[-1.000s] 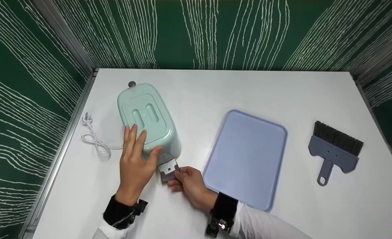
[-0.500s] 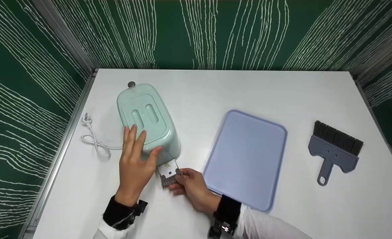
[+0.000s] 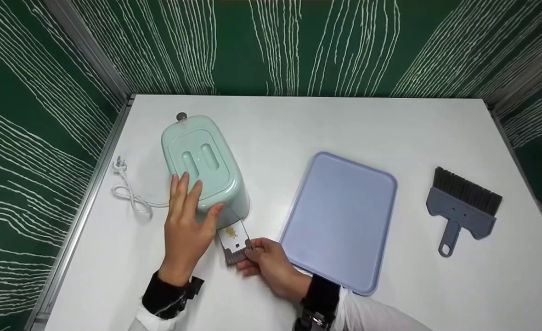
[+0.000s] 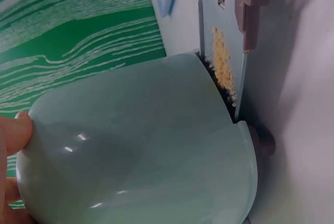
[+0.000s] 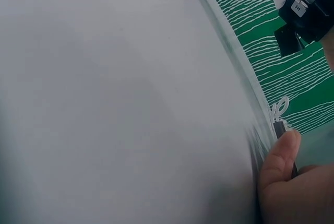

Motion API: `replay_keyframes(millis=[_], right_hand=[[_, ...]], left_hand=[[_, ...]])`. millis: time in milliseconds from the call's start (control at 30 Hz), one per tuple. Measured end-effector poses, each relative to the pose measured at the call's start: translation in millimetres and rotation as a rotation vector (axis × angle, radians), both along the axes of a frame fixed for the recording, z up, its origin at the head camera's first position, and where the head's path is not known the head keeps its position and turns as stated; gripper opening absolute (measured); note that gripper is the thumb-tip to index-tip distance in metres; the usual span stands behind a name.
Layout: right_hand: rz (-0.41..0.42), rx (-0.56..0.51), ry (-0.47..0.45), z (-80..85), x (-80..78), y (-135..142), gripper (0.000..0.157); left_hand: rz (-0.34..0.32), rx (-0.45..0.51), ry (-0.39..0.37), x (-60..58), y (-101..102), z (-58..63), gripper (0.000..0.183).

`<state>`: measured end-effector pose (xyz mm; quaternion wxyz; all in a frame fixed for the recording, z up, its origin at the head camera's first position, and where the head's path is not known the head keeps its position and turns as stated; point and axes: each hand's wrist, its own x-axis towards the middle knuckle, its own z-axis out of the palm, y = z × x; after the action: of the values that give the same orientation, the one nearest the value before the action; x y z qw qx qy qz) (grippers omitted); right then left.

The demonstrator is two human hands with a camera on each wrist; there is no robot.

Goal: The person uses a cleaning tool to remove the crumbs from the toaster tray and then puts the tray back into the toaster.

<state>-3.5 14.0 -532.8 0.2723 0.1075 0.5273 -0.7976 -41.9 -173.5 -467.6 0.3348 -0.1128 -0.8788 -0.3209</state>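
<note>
Left grip (image 3: 187, 236) lies outstretched; right grip (image 3: 274, 265) pinches.

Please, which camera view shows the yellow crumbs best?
The left wrist view: the crumbs appear largest there, and separate bits can be made out on the drawer. The head view shows them only as a small yellow patch. The right wrist view does not show them.

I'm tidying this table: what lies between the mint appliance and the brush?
A blue tray, with bare tabletop on either side; the head view shows this.
</note>
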Motion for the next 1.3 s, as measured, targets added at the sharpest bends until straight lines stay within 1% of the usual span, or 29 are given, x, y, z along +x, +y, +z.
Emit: replay_keyframes(millis=[367, 567, 733, 933, 1300], right_hand=[[0.013, -0.027, -0.009, 1.0, 8.3, 5.3, 0.020], [0.042, -0.016, 0.003, -0.1, 11.8, 8.1, 0.020], [0.046, -0.005, 0.007, 0.6, 15.1, 11.1, 0.019], [0.064, 0.002, -0.003, 1.5, 18.1, 16.5, 0.021], [0.092, 0.011, -0.002, 1.7, 27.3, 26.6, 0.026]], left_hand=[[-0.009, 0.003, 0.002, -0.2, 0.3, 0.7, 0.063], [-0.005, 0.001, 0.003, 0.2, -0.5, 0.0, 0.063], [-0.005, 0.005, 0.002, -0.1, 0.0, 0.3, 0.067], [-0.009, 0.009, 0.010, -0.9, 0.7, 0.8, 0.073], [-0.014, 0.012, 0.005, 0.2, 0.3, 0.2, 0.068]])
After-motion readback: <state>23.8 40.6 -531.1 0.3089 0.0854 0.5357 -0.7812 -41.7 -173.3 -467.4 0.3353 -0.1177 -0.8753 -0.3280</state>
